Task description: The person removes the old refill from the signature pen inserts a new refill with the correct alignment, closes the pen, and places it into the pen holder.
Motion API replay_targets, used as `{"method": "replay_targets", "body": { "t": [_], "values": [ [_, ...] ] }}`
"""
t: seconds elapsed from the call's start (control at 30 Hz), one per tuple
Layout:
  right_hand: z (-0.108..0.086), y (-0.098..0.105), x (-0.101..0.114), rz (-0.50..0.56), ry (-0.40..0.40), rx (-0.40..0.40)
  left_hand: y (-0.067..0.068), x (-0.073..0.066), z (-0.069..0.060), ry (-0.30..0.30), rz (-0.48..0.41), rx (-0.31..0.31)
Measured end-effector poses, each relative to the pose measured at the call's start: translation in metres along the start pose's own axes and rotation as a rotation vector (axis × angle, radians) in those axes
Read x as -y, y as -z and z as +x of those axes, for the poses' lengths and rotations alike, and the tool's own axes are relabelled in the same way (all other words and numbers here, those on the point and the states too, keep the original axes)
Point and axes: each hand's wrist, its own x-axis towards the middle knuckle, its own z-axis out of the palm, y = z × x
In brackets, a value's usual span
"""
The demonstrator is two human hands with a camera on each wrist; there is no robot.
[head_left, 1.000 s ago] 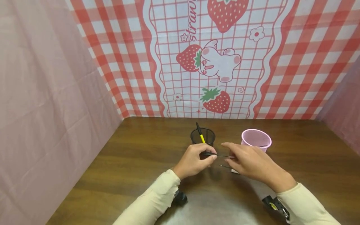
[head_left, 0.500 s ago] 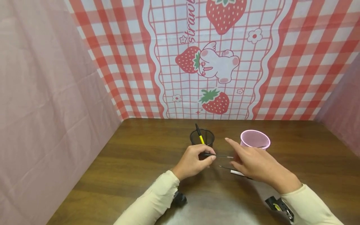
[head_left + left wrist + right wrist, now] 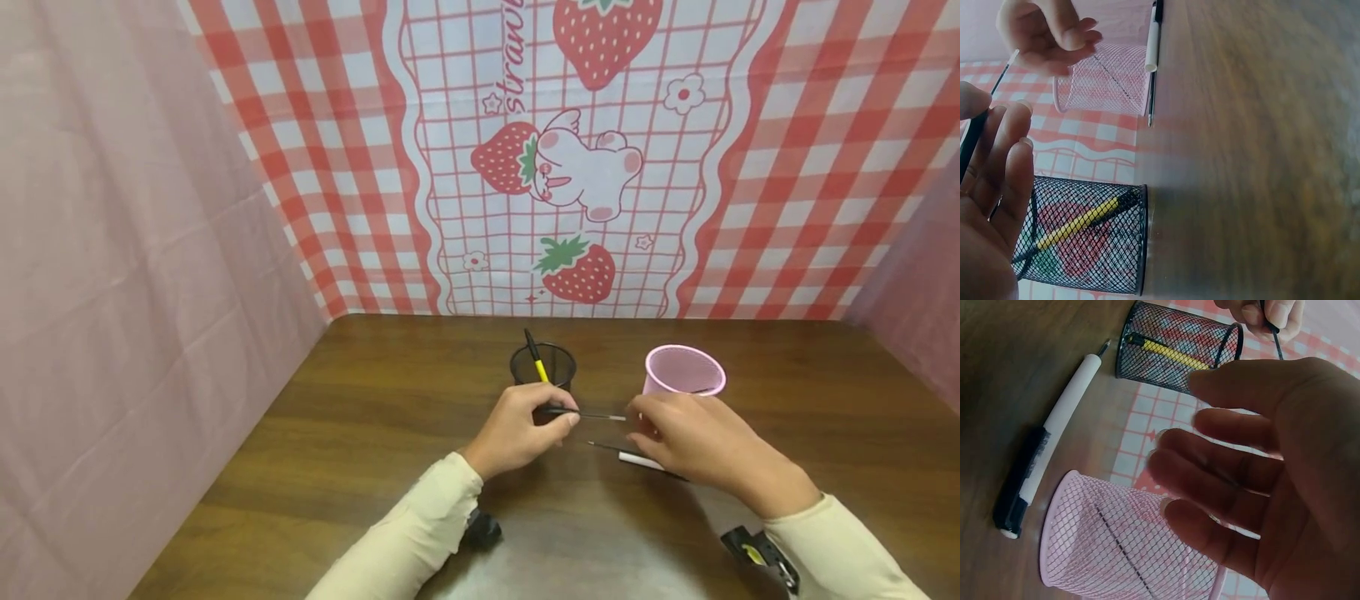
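My left hand [image 3: 519, 429] pinches a black pen part [image 3: 972, 140] between thumb and fingers. From it a thin ink refill [image 3: 600, 416] with a pale end points toward my right hand [image 3: 693, 442]. The right hand hovers just beyond that end, apart from it, fingers loosely bent and holding nothing in the right wrist view. Below the right hand, a white pen [image 3: 1063, 419] with a black clip lies on the table, its thin metal tip showing. Part of the pen is hidden under the hand in the head view.
A black mesh cup [image 3: 562, 367] behind the left hand holds a yellow and black pen [image 3: 536, 357]. Behind the right hand stands a pink mesh cup [image 3: 678, 367] with a thin dark stick [image 3: 1122, 550] inside. A checkered strawberry cloth [image 3: 465, 208] hangs at the table's back.
My right hand has drawn away to the right from the refill's end, uncovering more of the white pen on the table. The left hand keeps its hold, nearly still.
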Motion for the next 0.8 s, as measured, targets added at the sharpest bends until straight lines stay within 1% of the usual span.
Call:
{"method": "replay_targets", "body": {
  "t": [0.17, 0.2, 0.27, 0.4, 0.43, 0.5, 0.57, 0.7, 0.8],
  "values": [
    [-0.004, 0.001, -0.003, 0.009, -0.042, 0.075, 0.001, 0.002, 0.0, -0.01, -0.01, 0.006],
    [-0.004, 0.001, -0.003, 0.018, -0.053, 0.09, 0.002, -0.003, 0.0, -0.005, -0.008, 0.005],
    [-0.006, 0.002, -0.004, 0.032, -0.076, 0.119, 0.002, -0.004, 0.0, 0.0, -0.005, 0.001],
    [-0.01, 0.001, -0.007, 0.053, -0.11, 0.166, 0.002, -0.004, 0.0, 0.014, -0.005, 0.0],
    [-0.011, 0.001, -0.008, 0.058, -0.115, 0.179, 0.001, 0.0, 0.0, 0.013, -0.009, 0.002],
    [-0.012, -0.001, -0.009, 0.068, -0.122, 0.203, 0.001, -0.001, 0.0, 0.016, -0.008, -0.002],
    [-0.013, -0.002, -0.01, 0.076, -0.128, 0.223, 0.001, -0.006, 0.001, 0.018, -0.01, -0.008],
    [-0.014, -0.004, -0.01, 0.092, -0.137, 0.251, 0.006, -0.024, 0.002, 0.018, -0.017, -0.008],
    [-0.013, -0.005, -0.011, 0.097, -0.139, 0.262, 0.009, -0.034, 0.002, 0.023, -0.017, -0.002]
  ]
}}
